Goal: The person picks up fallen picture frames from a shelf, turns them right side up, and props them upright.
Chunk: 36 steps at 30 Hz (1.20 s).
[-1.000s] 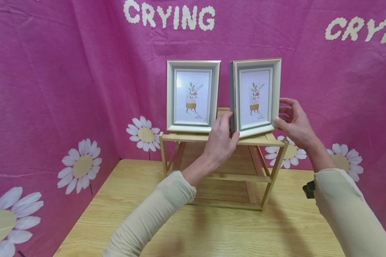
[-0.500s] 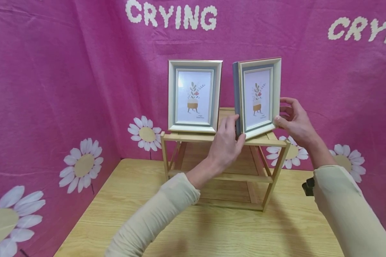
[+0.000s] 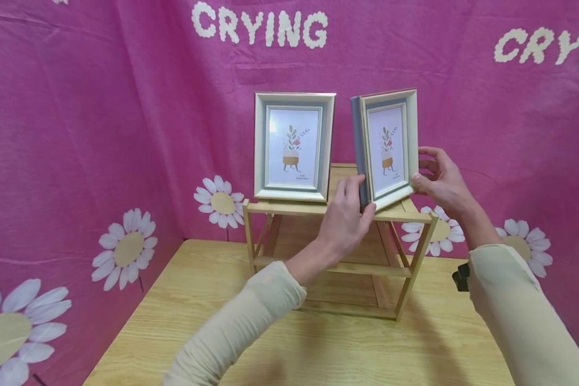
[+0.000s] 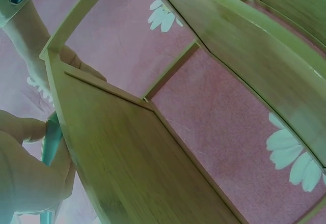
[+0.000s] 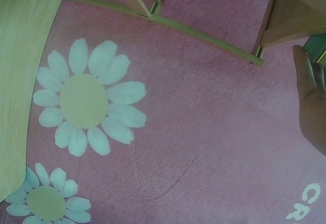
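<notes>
Two cream and grey-blue picture frames stand side by side on top of a wooden rack (image 3: pixel 313 210). The left picture frame (image 3: pixel 293 145) faces forward, with nobody touching it. The right picture frame (image 3: pixel 387 145) is turned at an angle, its grey left side showing. My left hand (image 3: pixel 344 217) grips that side at its lower corner, thumb at the front. On the opposite edge my right hand (image 3: pixel 441 185) pinches the same picture frame, thumb in front and fingers behind. In the left wrist view, my left hand (image 4: pixel 30 165) holds the frame's corner beside the rack's top board (image 4: pixel 122 158).
The rack has lower shelves (image 3: pixel 347 289) and stands on a light wooden table (image 3: pixel 212 311). A pink cloth (image 3: pixel 149 80) with daisies and white lettering hangs behind and to the left. A small black object (image 3: pixel 461 277) sits at the right sleeve.
The right picture frame has turned further, its left side shifting right and showing more of its grey edge. My left hand has moved right with it; my right hand stays about in place.
</notes>
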Each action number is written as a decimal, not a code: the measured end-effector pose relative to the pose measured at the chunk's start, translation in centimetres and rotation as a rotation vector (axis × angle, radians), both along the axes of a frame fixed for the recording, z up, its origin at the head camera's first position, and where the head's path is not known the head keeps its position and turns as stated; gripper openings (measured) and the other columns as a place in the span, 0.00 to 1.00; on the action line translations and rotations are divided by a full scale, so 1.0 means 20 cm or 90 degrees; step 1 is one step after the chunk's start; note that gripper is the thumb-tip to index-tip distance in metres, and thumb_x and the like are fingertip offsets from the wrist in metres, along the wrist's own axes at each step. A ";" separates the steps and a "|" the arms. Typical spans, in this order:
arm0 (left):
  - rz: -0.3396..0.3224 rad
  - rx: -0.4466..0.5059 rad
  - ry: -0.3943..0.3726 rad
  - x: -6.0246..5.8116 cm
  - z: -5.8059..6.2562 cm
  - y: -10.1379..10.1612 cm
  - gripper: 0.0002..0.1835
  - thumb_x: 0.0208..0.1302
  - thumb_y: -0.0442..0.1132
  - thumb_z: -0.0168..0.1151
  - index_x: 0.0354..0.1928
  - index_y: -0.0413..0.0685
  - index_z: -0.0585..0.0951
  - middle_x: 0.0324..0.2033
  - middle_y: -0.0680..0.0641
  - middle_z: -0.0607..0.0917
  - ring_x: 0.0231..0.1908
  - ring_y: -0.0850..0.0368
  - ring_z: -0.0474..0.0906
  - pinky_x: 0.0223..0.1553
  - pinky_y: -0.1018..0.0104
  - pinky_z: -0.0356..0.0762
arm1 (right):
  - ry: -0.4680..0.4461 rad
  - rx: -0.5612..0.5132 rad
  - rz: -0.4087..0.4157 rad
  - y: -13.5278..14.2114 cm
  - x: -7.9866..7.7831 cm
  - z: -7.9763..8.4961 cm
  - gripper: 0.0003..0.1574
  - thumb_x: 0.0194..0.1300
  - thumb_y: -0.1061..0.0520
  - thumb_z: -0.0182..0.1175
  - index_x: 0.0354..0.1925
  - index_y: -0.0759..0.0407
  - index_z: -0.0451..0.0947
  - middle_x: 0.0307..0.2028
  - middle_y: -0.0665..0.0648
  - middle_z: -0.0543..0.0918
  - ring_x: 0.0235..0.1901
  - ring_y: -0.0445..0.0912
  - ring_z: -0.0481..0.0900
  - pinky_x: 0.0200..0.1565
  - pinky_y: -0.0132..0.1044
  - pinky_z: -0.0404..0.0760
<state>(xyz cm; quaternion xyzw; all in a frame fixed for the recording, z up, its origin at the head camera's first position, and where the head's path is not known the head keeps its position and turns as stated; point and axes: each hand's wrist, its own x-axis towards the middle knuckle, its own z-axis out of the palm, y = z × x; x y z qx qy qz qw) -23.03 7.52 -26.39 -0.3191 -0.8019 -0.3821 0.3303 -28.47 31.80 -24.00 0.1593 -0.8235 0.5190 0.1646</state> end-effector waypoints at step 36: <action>-0.011 0.000 -0.003 -0.01 0.00 0.01 0.26 0.63 0.33 0.67 0.60 0.36 0.68 0.49 0.38 0.77 0.43 0.49 0.83 0.44 0.73 0.83 | 0.198 0.386 -0.065 -0.49 0.15 0.67 0.42 0.64 0.47 0.64 0.72 0.55 0.64 0.67 0.67 0.65 0.64 0.61 0.62 0.60 0.65 0.68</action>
